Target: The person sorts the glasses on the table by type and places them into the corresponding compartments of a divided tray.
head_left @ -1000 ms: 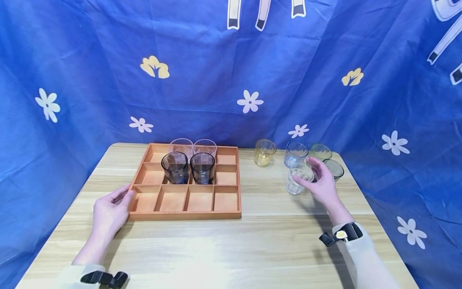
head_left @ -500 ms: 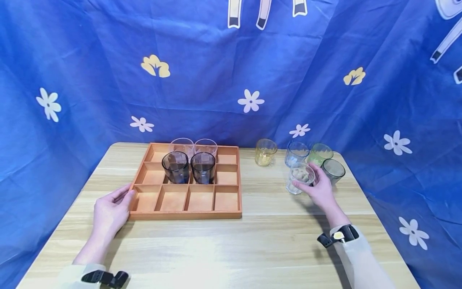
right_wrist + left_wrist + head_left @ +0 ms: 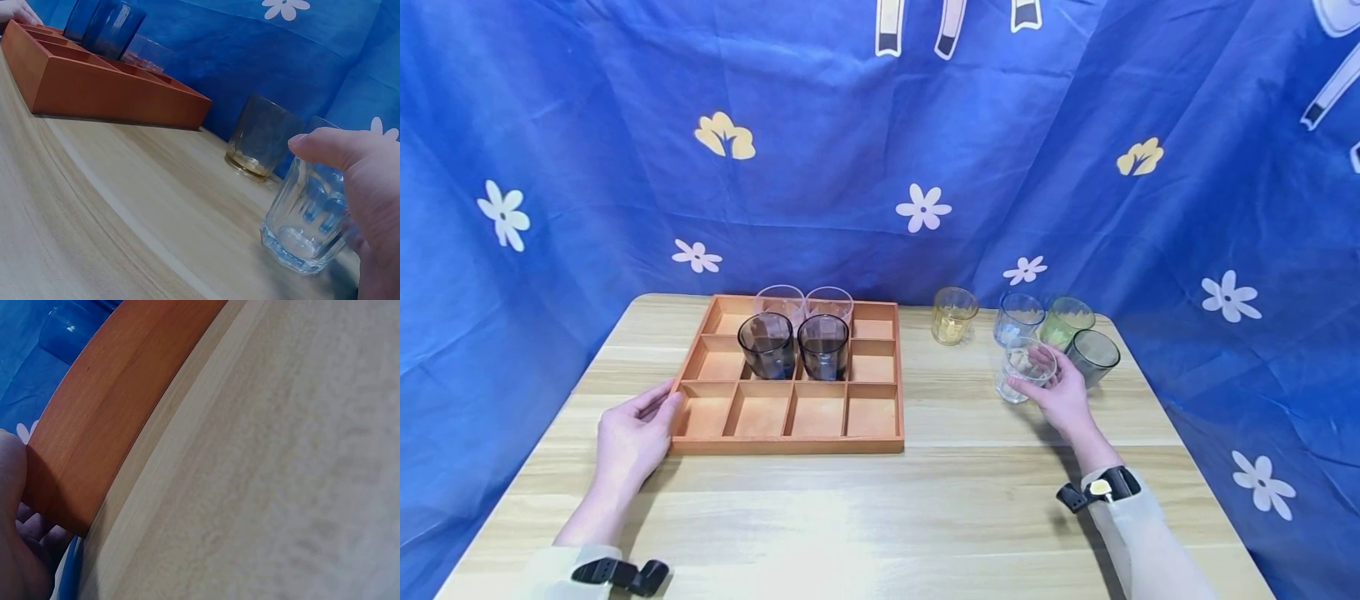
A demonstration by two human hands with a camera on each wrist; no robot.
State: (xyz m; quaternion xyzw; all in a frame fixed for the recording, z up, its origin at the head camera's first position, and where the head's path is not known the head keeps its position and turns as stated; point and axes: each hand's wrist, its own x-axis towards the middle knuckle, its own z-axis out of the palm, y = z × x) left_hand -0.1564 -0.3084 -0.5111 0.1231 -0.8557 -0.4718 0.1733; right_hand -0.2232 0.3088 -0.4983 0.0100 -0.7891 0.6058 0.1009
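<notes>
My right hand (image 3: 1063, 400) grips a clear drinking glass (image 3: 1018, 387), thumb on the near side and fingers behind it. In the right wrist view this clear glass (image 3: 303, 231) looks upright, its base at or near the tabletop. At the left, my left hand (image 3: 634, 433) holds the front left corner of a wooden compartment tray (image 3: 790, 447). The left wrist view shows the thumb by the tray wall (image 3: 106, 406) and the fingers curled at its end. Two dark glasses (image 3: 766, 350) stand in the tray's middle row, with two pale pinkish glasses (image 3: 780, 302) behind them.
Near the held glass stand a blue glass (image 3: 1019, 317), a green glass (image 3: 1066, 321) and a grey glass (image 3: 1092, 358). A yellow glass (image 3: 953, 317) is between them and the tray. Behind the wooden table (image 3: 850, 517) hangs a blue patterned cloth (image 3: 820, 167).
My right hand has shifted slightly left and closed its fingers round the clear glass, which stays in about the same spot. The left hand and tray have hardly moved.
</notes>
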